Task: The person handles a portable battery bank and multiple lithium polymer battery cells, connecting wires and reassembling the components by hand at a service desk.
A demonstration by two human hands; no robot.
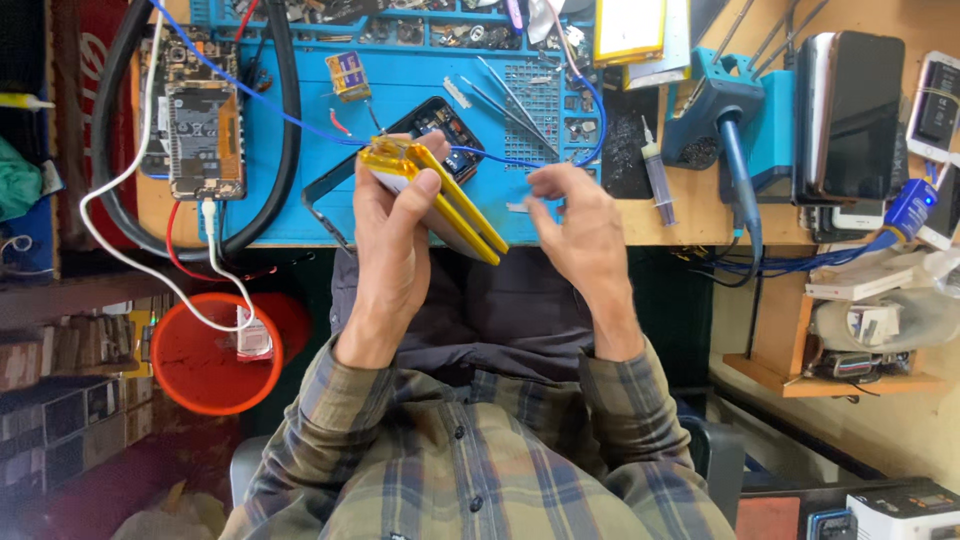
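The left hand point(395, 235) grips a flat yellow battery point(440, 200) edge-up over the blue mat point(300, 150); the right hand point(580, 225) hovers beside it, fingers loosely curled, empty

Both forearms reach forward in plaid sleeves. The left hand point(395, 235) is closed in a grip, thumb on top; the right hand point(580, 225) hovers beside it, fingers loosely curled.
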